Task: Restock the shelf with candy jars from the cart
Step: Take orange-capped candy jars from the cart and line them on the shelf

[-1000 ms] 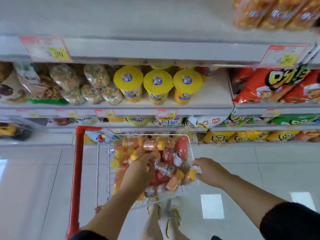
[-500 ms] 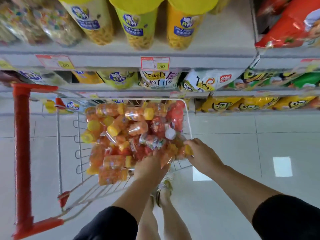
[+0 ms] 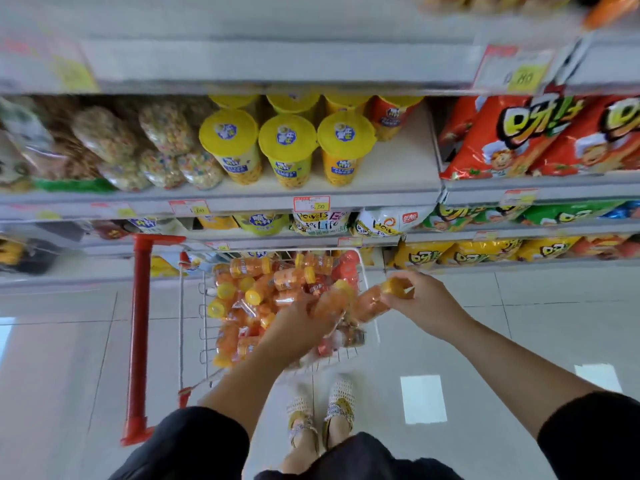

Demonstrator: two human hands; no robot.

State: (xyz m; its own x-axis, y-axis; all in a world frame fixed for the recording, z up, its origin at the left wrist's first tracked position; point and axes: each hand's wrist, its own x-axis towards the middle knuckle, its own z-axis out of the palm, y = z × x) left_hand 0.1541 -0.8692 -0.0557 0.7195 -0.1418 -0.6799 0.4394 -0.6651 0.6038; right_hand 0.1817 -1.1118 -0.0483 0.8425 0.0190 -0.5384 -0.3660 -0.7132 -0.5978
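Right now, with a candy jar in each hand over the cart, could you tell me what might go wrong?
1. Your right hand pinches the yellow-lidded candy jar by its lid end, so it might slip or the lid loosen.
2. Your left hand grips an orange candy jar amid the heaped jars; lifting it may spill neighbours over the cart basket rim.

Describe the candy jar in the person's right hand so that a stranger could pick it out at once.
Find the red-handled white wire cart basket, heaped with candy jars. At its right rim, the right hand grips a clear orange plastic jar with a yellow cap. Unlike the heaped jars and the similar jar in the left hand, it is furthest right, crossing the rim.
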